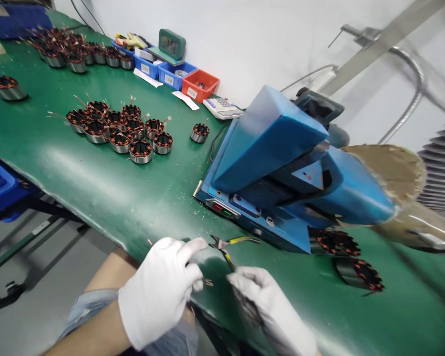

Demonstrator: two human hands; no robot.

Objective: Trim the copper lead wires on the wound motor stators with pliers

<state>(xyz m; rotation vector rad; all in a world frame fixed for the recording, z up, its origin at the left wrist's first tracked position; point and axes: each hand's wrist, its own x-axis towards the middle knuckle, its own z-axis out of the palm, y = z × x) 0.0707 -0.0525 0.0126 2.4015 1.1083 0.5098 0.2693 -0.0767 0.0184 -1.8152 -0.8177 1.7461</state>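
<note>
My left hand, in a white glove, is closed above the near edge of the green bench. Thin copper wire pokes out past its curled fingertips; anything else inside the hand is hidden. Close by on the right, my gloved right hand has its fingers bent inward. A dark grey, blurred shape shows under that palm, and I cannot make out what it is. Cutting pliers with yellow-and-black handles lie on the bench, jaws near my left fingertips and one handle reaching toward my right fingers.
A blue machine stands close in front. Several wound motor stators are grouped at the left, more farther back, and a few at the right. Small bins, a calculator and a clock line the wall.
</note>
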